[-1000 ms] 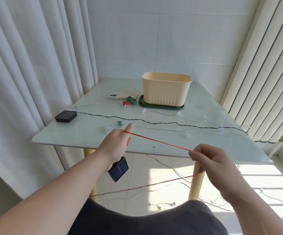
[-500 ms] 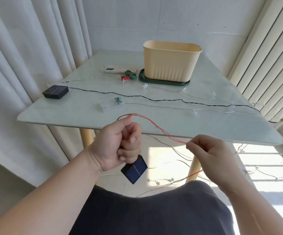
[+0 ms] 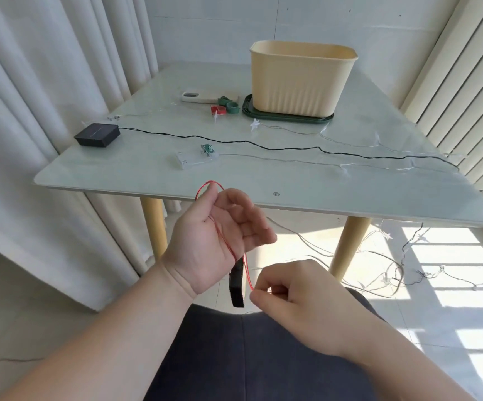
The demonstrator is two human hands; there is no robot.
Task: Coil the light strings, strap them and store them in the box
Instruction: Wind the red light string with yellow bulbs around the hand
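Right hand (image 3: 298,296) pinches red wire (image 3: 222,237); left hand (image 3: 202,247) curls loosely round it.

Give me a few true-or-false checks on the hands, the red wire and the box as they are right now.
1. The right hand pinches the red wire. True.
2. The left hand holds nothing. False: the red wire runs across its palm and loops up above its fingers.
3. A black solar unit lies on the table near its left edge. True.
4. The cream box stands on the floor. False: it stands on a dark green tray on the table.
5. All other light strings lie on the table. False: several trail on the floor beside the right table leg.
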